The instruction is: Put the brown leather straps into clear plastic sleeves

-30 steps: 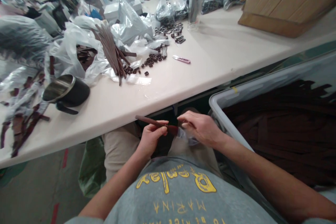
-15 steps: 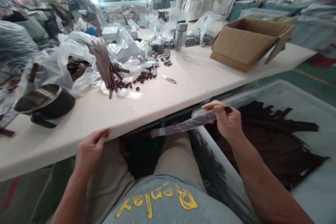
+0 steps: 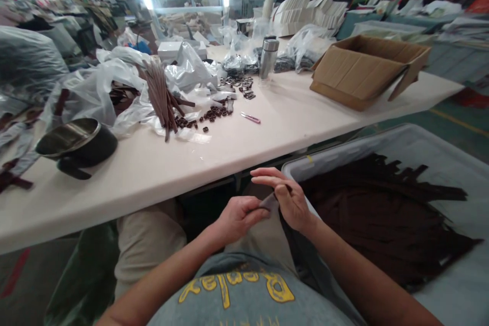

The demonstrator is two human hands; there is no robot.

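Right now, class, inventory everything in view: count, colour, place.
table: 1, white, ahead
cup: 1, black, left
strip bundle: 1, brown, left
loops: many, brown, beside bundle
buckles: many, dark, behind loops
thread snips: 1, pinkish, centre
flask: 1, silver, behind snips
carton: 1, brown, upper right
polybags: several, translucent, around bundle
tub of straps: 1, pale, right
background clutter: uncountable, mixed, beyond
held strip: 1, greyish, between hands
left hand, right hand: 2, bare, above lap

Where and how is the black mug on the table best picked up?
Probably by the handle of the black mug, the left hand coming from the person's side of the table: the handle juts toward the near edge with nothing in front.
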